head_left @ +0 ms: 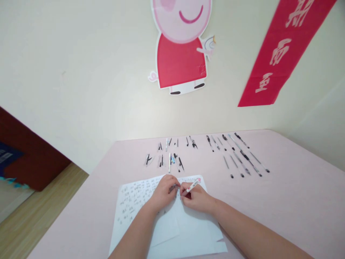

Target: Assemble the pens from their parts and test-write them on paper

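Note:
My left hand (165, 191) and my right hand (196, 197) meet over a white sheet of paper (185, 230) with handwriting on its far part. My right hand is closed around a white pen with a pink end (193, 185), which sticks out up and to the right. My left hand is pinched on a small grey part (174, 187) at the pen's other end; I cannot make out what it is. The paper lies on a pale pink table (283, 201).
Beyond the paper lie rows of pen parts: short caps and pieces (169, 158) at centre, long refills and barrels (239, 154) to the right. The table meets a cream wall with a cartoon pig sticker (182, 46) and a red banner (280, 54). Wooden floor (32, 223) at left.

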`<state>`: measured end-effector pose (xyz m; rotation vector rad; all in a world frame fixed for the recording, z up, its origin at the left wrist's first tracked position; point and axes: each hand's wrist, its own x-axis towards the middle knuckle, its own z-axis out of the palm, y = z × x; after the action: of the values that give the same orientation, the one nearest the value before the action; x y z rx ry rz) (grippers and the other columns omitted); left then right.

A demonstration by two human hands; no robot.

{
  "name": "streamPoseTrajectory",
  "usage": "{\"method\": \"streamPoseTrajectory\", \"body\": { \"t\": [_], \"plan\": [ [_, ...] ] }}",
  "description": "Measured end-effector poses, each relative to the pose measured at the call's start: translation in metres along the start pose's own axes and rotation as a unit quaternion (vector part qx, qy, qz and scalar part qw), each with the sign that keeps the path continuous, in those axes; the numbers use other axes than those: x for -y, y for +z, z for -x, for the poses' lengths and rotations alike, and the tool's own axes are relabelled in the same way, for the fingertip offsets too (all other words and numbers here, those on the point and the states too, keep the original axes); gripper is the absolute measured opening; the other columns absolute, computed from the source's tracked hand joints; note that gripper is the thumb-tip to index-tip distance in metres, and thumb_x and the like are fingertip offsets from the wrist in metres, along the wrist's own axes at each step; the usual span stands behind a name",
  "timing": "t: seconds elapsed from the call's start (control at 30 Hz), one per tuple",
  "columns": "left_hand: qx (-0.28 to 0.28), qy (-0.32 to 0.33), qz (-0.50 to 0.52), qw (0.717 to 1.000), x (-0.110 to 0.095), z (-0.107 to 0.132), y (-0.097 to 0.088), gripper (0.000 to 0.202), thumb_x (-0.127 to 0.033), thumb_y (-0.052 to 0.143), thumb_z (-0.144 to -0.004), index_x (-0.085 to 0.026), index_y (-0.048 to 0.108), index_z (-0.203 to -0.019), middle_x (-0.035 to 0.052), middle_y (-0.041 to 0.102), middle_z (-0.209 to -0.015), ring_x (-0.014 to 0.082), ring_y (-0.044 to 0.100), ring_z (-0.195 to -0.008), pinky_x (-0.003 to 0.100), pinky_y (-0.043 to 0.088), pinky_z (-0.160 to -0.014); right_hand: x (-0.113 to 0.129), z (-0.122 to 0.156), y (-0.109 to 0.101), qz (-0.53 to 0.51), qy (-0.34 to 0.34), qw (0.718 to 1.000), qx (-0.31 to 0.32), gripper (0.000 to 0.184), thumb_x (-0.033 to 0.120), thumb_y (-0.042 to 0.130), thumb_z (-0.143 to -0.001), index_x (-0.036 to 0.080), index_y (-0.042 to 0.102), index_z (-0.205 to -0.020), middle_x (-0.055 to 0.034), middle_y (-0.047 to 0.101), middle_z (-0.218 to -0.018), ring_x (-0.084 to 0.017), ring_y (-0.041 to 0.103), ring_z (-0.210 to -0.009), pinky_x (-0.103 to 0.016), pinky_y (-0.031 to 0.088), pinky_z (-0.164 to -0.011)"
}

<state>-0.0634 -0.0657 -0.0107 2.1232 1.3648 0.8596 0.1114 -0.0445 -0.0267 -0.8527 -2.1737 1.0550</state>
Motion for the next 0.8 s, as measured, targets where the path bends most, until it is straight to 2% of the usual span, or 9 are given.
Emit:
{"method": "streamPoseTrajectory", "body": {
  "t": [0.27,0.63,0.8],
  "plan": [
    [0.004,-0.004,-0.01,1.0,0.0009,0.0008,-0.0002,0.022,-0.008,0.052,-0.067,-0.021,0.064,-0.08,0.0054,0.061,-0.087,0.0203,0.053,-0.089,0.034,0.039,-0.082,0.0054,0.0034,0.0037,0.03,-0.034,0.999,-0.004,0.015,0.008,0.046,-0.061,0.02,0.054,-0.066,0.0033,0.051,-0.058,-0.011,0.045,-0.053,-0.021,0.036,-0.053],
    [0.005,0.005,-0.007,1.0,0.005,0.0003,0.0026,0.02,-0.008,0.053,-0.066,-0.02,0.063,-0.079,0.0046,0.061,-0.088,0.0188,0.053,-0.089,0.032,0.039,-0.081,0.0026,0.0026,0.0046,0.038,-0.027,0.999,0.014,0.014,0.008,0.047,-0.063,0.019,0.054,-0.066,0.0032,0.053,-0.057,-0.01,0.046,-0.052,-0.021,0.036,-0.053],
    [0.009,0.004,-0.011,1.0,0.0065,0.0003,0.0034,0.019,-0.008,0.054,-0.067,-0.02,0.063,-0.078,0.0045,0.061,-0.086,0.0191,0.052,-0.088,0.033,0.039,-0.081,0.0013,0.0018,0.0056,0.042,-0.038,0.998,-0.001,0.014,0.007,0.047,-0.063,0.019,0.053,-0.067,0.0029,0.054,-0.059,-0.01,0.047,-0.054,-0.02,0.037,-0.054]
  ]
}}
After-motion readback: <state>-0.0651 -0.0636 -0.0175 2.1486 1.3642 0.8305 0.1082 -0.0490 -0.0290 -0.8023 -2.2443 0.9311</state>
